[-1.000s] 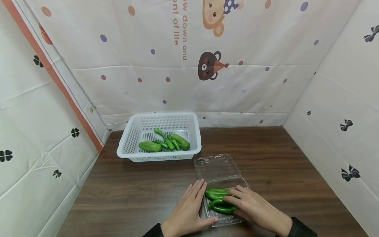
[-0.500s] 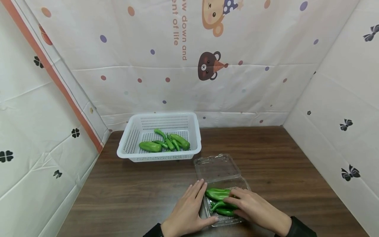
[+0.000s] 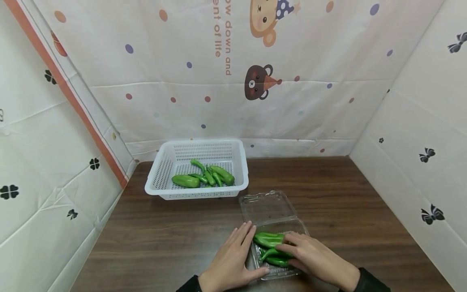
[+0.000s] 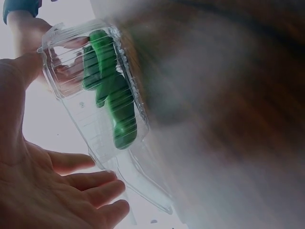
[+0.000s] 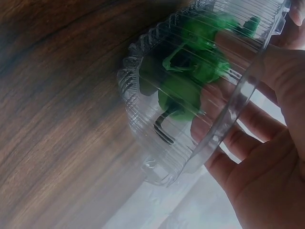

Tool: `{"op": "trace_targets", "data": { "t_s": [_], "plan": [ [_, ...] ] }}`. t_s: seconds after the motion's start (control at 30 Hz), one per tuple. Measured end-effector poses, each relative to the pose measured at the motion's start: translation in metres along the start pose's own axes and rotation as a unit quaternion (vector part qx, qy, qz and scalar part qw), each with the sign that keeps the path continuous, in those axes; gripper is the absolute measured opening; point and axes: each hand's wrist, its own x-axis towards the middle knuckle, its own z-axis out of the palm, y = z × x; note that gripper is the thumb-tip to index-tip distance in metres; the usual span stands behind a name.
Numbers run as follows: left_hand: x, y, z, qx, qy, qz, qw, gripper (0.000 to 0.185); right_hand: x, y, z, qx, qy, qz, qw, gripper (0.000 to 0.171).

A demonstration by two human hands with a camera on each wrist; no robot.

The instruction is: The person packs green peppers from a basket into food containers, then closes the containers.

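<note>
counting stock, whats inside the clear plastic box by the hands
Green peppers lie inside the clear plastic clamshell box. About three show; the right hand rests over them and covers the rest, so the full count is hidden.

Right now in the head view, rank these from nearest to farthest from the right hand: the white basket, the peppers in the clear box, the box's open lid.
1. The peppers in the clear box: directly under the right hand, whose fingers rest on them.
2. The open lid: just beyond the box, lying flat on the table.
3. The white basket: farthest, back and to the left by the wall, holding more peppers.
</note>
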Motion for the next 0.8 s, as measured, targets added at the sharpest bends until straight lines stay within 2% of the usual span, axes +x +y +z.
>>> {"op": "trace_targets", "data": {
  "t_s": [0.13,0.27,0.43,0.57,0.67,0.8],
  "plan": [
    [0.001,-0.002,0.000,0.014,0.017,0.021,0.9995,0.100,0.001,0.000,-0.003,0.000,0.004,0.002,1.000,0.049],
    [0.003,-0.003,-0.002,0.033,0.049,0.050,0.9970,0.102,0.004,0.001,-0.007,0.003,0.020,0.006,1.000,0.044],
    [0.006,-0.003,-0.005,0.033,0.112,0.084,0.9896,0.099,0.011,0.001,-0.010,-0.002,0.043,0.001,0.999,0.043],
    [0.010,-0.007,-0.009,0.023,0.168,0.107,0.9796,0.097,0.019,-0.001,-0.013,-0.015,0.054,-0.004,0.998,0.046],
    [0.012,-0.012,-0.018,0.013,0.204,0.111,0.9726,0.096,0.029,-0.005,-0.016,-0.020,0.058,-0.011,0.998,0.045],
    [0.011,-0.023,-0.032,0.009,0.246,0.092,0.9648,0.099,0.048,-0.010,-0.020,-0.015,0.069,-0.041,0.997,0.042]
  ]
}}
